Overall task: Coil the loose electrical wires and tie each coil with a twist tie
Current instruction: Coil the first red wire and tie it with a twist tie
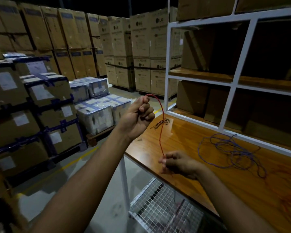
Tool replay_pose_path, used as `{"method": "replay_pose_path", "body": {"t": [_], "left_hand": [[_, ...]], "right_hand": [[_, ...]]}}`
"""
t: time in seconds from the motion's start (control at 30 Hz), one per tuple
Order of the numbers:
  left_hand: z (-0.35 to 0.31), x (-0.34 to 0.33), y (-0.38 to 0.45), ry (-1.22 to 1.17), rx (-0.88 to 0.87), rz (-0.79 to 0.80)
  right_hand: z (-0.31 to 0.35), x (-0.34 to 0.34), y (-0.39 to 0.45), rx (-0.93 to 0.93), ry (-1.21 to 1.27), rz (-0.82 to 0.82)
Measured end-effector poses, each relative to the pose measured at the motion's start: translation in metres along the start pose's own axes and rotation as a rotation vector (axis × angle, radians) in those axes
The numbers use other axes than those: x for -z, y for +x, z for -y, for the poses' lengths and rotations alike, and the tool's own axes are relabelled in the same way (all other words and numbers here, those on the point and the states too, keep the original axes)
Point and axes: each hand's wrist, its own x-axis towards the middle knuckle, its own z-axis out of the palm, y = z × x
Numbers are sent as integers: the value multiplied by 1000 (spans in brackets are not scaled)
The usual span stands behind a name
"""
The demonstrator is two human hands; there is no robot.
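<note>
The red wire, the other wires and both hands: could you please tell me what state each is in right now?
red wire: uncoiled, stretched in an arc between both hands
left hand: raised, closed on the wire's upper end
right hand: low over the table edge, pinching the wire
purple wire: loose tangle on the wooden table, untied
twist ties: small dark bundle lying on the table, unused

The room was a dim warehouse with tall stacks of LG cardboard cartons (142, 52) on pallets and smaller plastic-wrapped boxes (97, 113) on a grey concrete floor (45, 187) marked with yellow lines. A wooden counter (188, 137) stood under a white-framed shelving unit (233, 81) holding more cartons, with a wire-mesh shelf (158, 207) below.
</note>
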Motion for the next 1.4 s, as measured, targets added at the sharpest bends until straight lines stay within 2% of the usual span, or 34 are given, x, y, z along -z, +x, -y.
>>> {"method": "replay_pose_path", "body": {"t": [0.07,0.1,0.17,0.27,0.33,0.4,0.53,0.7,0.77,0.93,1.0,1.07,1.17,1.23,1.27,1.33,1.4], "left_hand": [[-3,0,8,82,-36,-37],[-3,0,11,134,-49,-59],[0,3,16,229,-57,-101],[4,11,18,343,-3,-162],[5,14,14,391,32,-180],[7,12,6,421,44,-163],[12,2,-2,325,89,-131],[12,-9,-7,201,145,-40],[7,-13,-8,109,164,1],[-4,-15,-6,-79,202,41],[-6,-16,-4,-104,185,30],[-8,-18,-1,-101,159,12],[-7,-18,5,-45,129,-39],[-4,-18,8,47,101,-78],[-2,-19,9,101,83,-96],[3,-19,12,228,44,-150],[9,-17,12,358,16,-209]], "right_hand": [[7,-16,1,36,147,-181],[15,-23,0,56,140,-266],[38,-38,-8,97,-50,-368],[86,-44,-34,209,-598,-280],[115,-41,-51,293,-745,-178],[135,-34,-61,391,-700,-247],[155,-17,-55,584,-554,-652],[151,7,-37,535,-639,-847],[142,17,-33,506,-622,-779],[89,45,-32,248,-174,-104],[64,48,-29,133,-26,4],[50,36,-27,94,45,-57],[51,6,-26,113,-5,-355],[63,-13,-30,111,-204,-551],[72,-21,-34,101,-362,-579],[95,-35,-48,110,-693,-493],[118,-43,-66,165,-955,-330]]}}
